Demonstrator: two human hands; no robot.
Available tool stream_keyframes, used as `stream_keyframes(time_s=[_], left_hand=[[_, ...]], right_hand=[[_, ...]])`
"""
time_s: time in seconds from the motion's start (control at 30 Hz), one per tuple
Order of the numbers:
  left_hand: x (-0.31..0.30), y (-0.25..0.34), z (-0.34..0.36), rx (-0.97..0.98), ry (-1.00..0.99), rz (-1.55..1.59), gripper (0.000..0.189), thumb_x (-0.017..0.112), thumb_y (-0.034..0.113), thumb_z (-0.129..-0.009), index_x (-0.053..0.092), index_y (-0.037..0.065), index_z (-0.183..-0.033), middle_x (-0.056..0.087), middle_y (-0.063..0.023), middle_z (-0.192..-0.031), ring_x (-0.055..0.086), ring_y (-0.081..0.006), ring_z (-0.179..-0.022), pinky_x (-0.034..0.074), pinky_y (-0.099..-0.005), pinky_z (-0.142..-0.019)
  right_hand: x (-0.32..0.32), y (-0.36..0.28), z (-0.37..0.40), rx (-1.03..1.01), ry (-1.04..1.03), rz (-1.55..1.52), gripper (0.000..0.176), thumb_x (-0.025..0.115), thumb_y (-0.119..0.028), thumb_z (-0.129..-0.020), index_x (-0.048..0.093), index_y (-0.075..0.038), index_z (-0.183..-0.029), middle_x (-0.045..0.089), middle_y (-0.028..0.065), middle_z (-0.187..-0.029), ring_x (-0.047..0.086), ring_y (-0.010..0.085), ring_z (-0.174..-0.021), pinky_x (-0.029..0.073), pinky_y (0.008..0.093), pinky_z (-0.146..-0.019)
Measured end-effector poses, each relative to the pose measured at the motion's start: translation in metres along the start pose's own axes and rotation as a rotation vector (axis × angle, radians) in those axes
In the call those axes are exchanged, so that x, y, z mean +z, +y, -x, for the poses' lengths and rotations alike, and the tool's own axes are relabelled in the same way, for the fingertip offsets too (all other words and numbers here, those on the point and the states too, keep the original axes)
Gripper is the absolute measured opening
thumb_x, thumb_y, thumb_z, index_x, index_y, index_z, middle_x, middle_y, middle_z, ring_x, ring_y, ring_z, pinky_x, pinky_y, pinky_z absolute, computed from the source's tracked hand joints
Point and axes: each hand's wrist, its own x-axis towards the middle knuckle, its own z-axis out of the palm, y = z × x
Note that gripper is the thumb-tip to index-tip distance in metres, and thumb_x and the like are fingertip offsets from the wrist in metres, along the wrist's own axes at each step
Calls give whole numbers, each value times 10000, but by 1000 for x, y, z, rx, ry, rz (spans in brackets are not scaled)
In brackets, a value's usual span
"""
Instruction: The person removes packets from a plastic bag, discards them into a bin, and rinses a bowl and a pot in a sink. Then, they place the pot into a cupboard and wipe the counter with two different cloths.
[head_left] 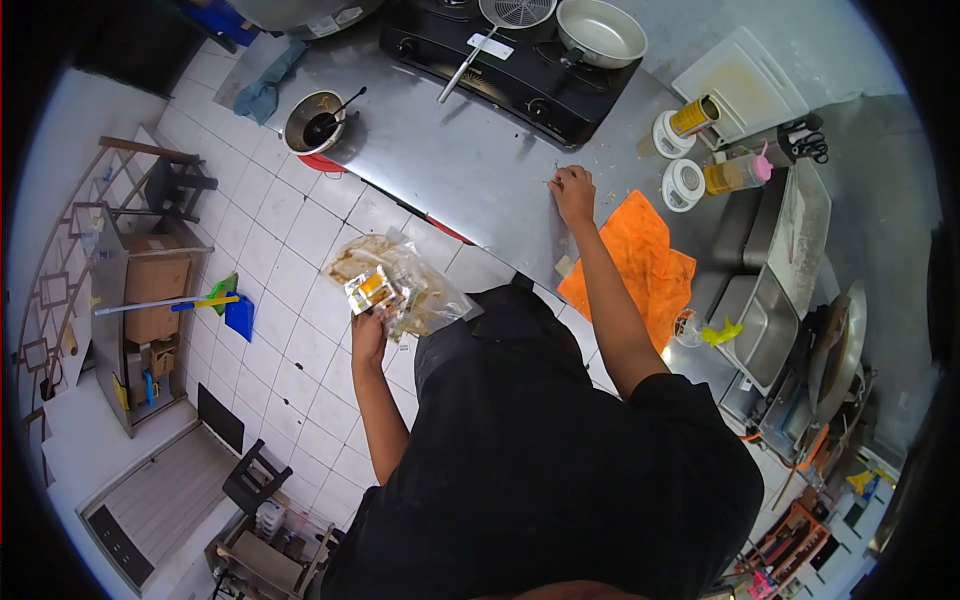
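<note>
My left hand (368, 338) grips a bunch of crumpled clear plastic bags (425, 290) and a small silver packet with an orange label (371, 287), held out over the floor beside the counter. My right hand (574, 192) is on the steel counter (450, 170), its fingers curled together at small dark scraps. What lies between those fingertips is too small to make out. An orange cloth (640, 265) is spread beside my right forearm. Pale crumbs dot the counter behind that hand.
A black gas stove (500, 75) carries a strainer (517, 10) and a pan (602, 32). A metal bowl (314, 122) sits near the counter's left edge. White lidded containers (683, 185), a pink-capped bottle (735, 174) and a sink (765, 340) are at right.
</note>
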Motion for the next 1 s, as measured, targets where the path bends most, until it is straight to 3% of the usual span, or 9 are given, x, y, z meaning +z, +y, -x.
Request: stream_keyframes(time_s=[0.23, 0.43, 0.63, 0.67, 0.73, 0.8, 0.87, 0.9, 1.0], left_hand=[[-59, -3, 19, -2, 201, 93, 469, 428, -108, -845, 423, -53, -1310, 541, -172, -1257, 587, -259, -1090, 492, -366, -928], [-142, -13, 29, 34, 343, 278, 485, 492, -83, -857, 431, 6, -1330, 550, -126, -1255, 579, -245, -1093, 494, -363, -922], [-205, 6, 8, 105, 352, 250, 453, 553, -84, -823, 475, -42, -1267, 604, -136, -1164, 611, -232, -1022, 503, -340, -885], [-217, 9, -1, 119, 335, 237, 439, 549, -92, -807, 490, -57, -1241, 618, -143, -1131, 621, -226, -990, 506, -327, -862], [-237, 16, -20, 107, 376, 275, 437, 543, -90, -802, 495, -60, -1235, 615, -146, -1140, 619, -225, -992, 508, -325, -856], [-251, 26, -41, 112, 379, 306, 436, 529, -78, -791, 502, -69, -1226, 612, -147, -1150, 617, -231, -989, 501, -322, -858], [-269, 31, -68, 111, 351, 283, 431, 523, -63, -822, 487, -52, -1252, 606, -140, -1162, 614, -230, -1008, 497, -333, -889], [-280, 37, -84, 120, 315, 251, 427, 516, -49, -853, 472, -35, -1278, 600, -134, -1173, 612, -229, -1028, 492, -344, -919], [-301, 68, -120, 104, 350, 263, 443, 536, -31, -858, 452, -26, -1293, 583, -128, -1199, 598, -242, -1058, 490, -355, -930]], right_hand=[[11, 7, -11, -100, -89, 32, 225, 745, -54, -672, 549, -60, -781, 609, 104, -771, 586, 312, -792, 460, 419, -700], [12, 1, -18, -262, -50, 167, 221, 714, -49, -668, 544, -57, -809, 599, 124, -743, 591, 338, -769, 464, 453, -673], [18, -11, 0, -4, -199, 181, 217, 744, -68, -654, 547, -44, -741, 619, 131, -709, 611, 345, -727, 484, 434, -658], [20, -25, 8, -75, -149, 155, 182, 698, -54, -677, 525, -42, -733, 589, 132, -634, 609, 345, -639, 478, 405, -582], [18, -76, 29, -76, -226, 44, 169, 683, -44, -687, 519, -36, -726, 579, 125, -636, 597, 324, -627, 471, 392, -583], [33, -117, 53, -189, -320, -174, 140, 665, -10, -673, 545, -27, -743, 591, 119, -709, 590, 275, -698, 468, 365, -643], [47, -169, 75, -289, -449, -301, 146, 661, -7, -690, 569, -21, -803, 593, 137, -796, 588, 315, -785, 477, 383, -691], [63, -187, 84, -156, -574, -436, 184, 667, 39, -664, 574, -24, -809, 590, 125, -805, 591, 300, -785, 482, 364, -689], [126, -257, 64, -274, -686, -402, 202, 680, 54, -650, 555, -31, -784, 568, 99, -756, 580, 256, -753, 472, 345, -657]])
